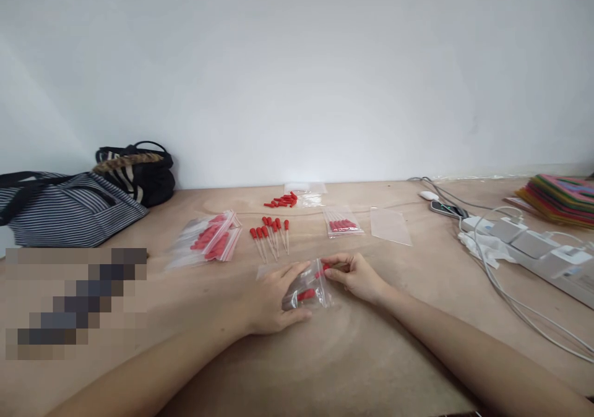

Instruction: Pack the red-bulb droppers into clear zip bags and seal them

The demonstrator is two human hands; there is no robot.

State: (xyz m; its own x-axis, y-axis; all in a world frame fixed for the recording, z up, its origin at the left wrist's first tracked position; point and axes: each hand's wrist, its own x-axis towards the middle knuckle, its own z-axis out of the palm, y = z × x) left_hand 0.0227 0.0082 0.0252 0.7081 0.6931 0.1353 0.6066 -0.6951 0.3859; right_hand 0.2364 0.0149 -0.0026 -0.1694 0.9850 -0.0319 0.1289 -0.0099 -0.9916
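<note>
In front of me a clear zip-lock bag (297,302) lies low over the wood, a red-bulbed dropper (306,295) inside it. My left hand (273,296) grips the bag, fingers along its far edge and thumb along the near one. At the bag's mouth my right hand (355,278) pinches the red bulb of another dropper (325,268), its stem pointing into the bag. Just beyond my hands, several loose droppers (273,234) lie with bulbs facing away. Filled zip bags (211,240) are piled to their left.
Loose red bulbs (285,200) lie by a bag of thin tubes (312,195) near the wall. A filled bag (343,222) and a flat clear sheet (390,225) sit right of centre. Striped bag (69,210) stands left; power strip (557,275) with cables right.
</note>
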